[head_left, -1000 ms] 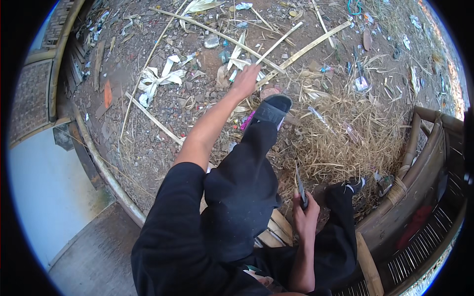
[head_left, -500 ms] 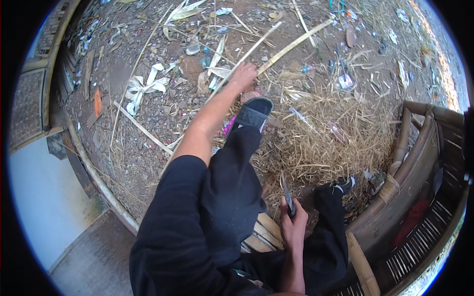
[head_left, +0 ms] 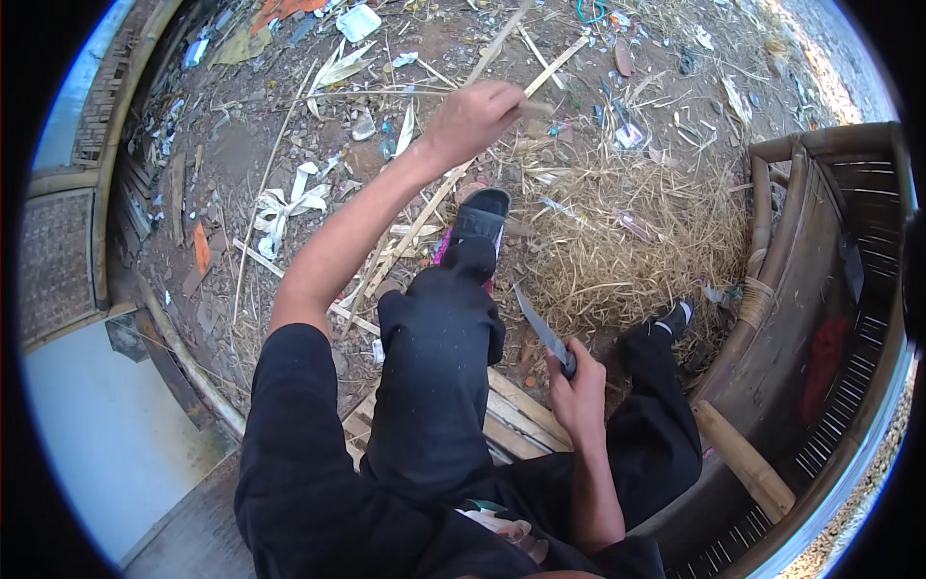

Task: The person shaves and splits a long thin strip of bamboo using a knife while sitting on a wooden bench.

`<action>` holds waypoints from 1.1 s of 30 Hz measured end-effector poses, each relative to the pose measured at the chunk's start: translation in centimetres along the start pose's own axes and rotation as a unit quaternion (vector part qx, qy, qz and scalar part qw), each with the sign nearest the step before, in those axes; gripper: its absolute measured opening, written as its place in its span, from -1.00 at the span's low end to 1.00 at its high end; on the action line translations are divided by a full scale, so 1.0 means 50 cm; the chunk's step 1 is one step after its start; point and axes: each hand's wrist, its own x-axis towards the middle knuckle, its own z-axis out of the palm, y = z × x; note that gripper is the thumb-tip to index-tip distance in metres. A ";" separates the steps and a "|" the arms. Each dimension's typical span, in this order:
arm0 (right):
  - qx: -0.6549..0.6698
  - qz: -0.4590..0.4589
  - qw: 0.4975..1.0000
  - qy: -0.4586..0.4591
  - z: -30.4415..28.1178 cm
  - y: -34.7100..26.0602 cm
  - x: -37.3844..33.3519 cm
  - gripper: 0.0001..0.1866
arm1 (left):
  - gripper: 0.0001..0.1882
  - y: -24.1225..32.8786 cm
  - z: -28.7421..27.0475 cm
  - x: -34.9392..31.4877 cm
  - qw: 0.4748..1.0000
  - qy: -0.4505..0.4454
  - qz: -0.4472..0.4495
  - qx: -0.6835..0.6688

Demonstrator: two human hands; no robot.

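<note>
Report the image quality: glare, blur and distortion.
Head view: sunlit ground at upper right washed out; head view: end of the pale strip at the left hand looks smeared, while the knife in the right hand looks fairly crisp; head view: bamboo furniture appears bowed, likely from the fisheye lens, with black corners.

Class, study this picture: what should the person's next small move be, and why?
Probably draw the left hand in toward the right hand: the left, stretched out ahead, seems closed on a pale strip, while the right grips a knife nearer the body, so strip and blade are apart.
</note>
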 end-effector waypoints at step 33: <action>0.001 -0.071 0.997 0.026 -0.004 0.004 -0.023 -0.86 | -0.70 0.089 -0.090 0.204 0.982 0.082 -0.134 -0.107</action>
